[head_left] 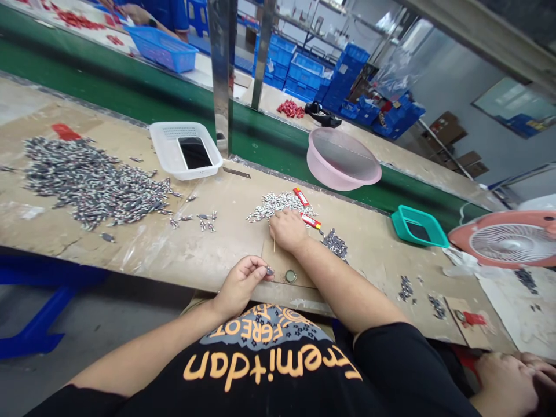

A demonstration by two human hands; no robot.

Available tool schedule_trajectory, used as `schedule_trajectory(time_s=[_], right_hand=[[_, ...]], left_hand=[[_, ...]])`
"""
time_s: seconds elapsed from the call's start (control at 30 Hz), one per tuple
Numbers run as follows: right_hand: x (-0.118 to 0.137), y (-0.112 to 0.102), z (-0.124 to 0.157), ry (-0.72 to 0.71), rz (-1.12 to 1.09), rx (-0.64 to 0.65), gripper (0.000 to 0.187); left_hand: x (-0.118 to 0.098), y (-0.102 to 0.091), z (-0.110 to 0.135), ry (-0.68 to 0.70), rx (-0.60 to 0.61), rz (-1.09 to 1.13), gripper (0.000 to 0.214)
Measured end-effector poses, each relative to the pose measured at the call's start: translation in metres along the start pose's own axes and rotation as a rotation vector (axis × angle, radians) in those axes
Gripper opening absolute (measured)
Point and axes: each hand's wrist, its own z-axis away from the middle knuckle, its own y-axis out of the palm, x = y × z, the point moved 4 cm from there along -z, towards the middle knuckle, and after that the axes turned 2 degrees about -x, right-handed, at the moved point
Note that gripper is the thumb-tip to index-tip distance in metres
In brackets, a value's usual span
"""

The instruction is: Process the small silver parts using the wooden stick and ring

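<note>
My left hand (pixel 243 282) pinches a small dark grey piece (pixel 270 270) between thumb and fingertips, just above the table's near edge. My right hand (pixel 289 229) is bent over a pile of small white-and-black parts (pixel 271 206), its fingertips mostly hidden. A thin pale wooden stick (pixel 274 244) pokes out below its curled fingers. An upturned bottle cap (pixel 291 276) lies right of my left hand, its contents unclear. Two red-and-yellow tubes (pixel 310 222) lie by the pile. Right of my right wrist is a heap of dark grey pieces (pixel 335 244).
A large heap of grey-and-white pieces (pixel 95 182) spreads across the left. Behind stand a white basket (pixel 160 145) with a phone, a blade (pixel 237 172), a pink basin (pixel 343 165) and a green tray (pixel 402 229). At right are an orange fan (pixel 460 234) and another person's hands (pixel 506 379).
</note>
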Motion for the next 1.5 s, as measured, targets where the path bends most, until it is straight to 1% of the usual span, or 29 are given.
schedule_trajectory(time_s=[0.07,0.2,0.27,0.43,0.57,0.63,0.7,0.77,0.83,0.9,1.0,1.13,1.2,1.3,1.5], right_hand=[[-0.001,-0.003,0.001,0.004,-0.012,-0.026,0.019],[-0.007,-0.013,0.009,0.041,-0.082,-0.123,0.022],[-0.011,-0.014,0.013,0.059,-0.112,-0.135,0.022],[-0.008,-0.005,0.017,0.032,-0.117,-0.04,0.021],[-0.005,0.003,0.012,0.064,-0.085,0.029,0.022],[-0.004,0.005,0.008,0.053,-0.071,0.061,0.021],[-0.003,0.005,0.005,0.029,-0.057,0.08,0.021],[-0.002,0.002,0.004,0.007,-0.047,0.072,0.02],[-0.001,-0.004,0.007,-0.002,-0.057,0.021,0.018],[0.001,-0.013,0.014,0.01,-0.118,-0.059,0.016],[0.008,-0.027,0.037,-0.01,-0.33,-0.173,0.013],[0.022,-0.04,0.076,-0.117,-0.655,-0.321,0.007],[0.028,-0.041,0.091,-0.134,-0.751,-0.364,0.006],[0.034,-0.037,0.105,-0.125,-0.823,-0.4,0.006],[0.037,-0.035,0.114,-0.117,-0.827,-0.455,0.007]], left_hand=[[-0.001,0.0,0.0,0.001,-0.017,0.018,0.011],[-0.003,0.0,0.0,-0.001,-0.039,0.051,0.011],[-0.003,0.001,0.0,-0.001,-0.047,0.057,0.011],[-0.002,0.002,0.0,0.015,-0.055,0.042,0.012],[-0.002,0.002,0.001,0.021,-0.061,0.038,0.012],[-0.002,0.002,0.001,0.018,-0.058,0.038,0.013],[-0.003,0.002,0.001,0.015,-0.055,0.04,0.013],[-0.003,0.001,0.001,0.009,-0.063,0.047,0.013],[-0.004,0.002,0.001,0.0,-0.077,0.066,0.013],[-0.006,0.002,0.0,-0.01,-0.087,0.092,0.013],[-0.007,0.003,-0.001,-0.026,-0.104,0.151,0.014],[-0.007,0.004,-0.002,-0.021,-0.103,0.208,0.014],[-0.007,0.006,-0.001,-0.009,-0.085,0.206,0.014],[-0.006,0.009,0.001,0.005,-0.073,0.178,0.015],[-0.01,0.015,0.008,0.053,-0.097,0.12,0.016]])
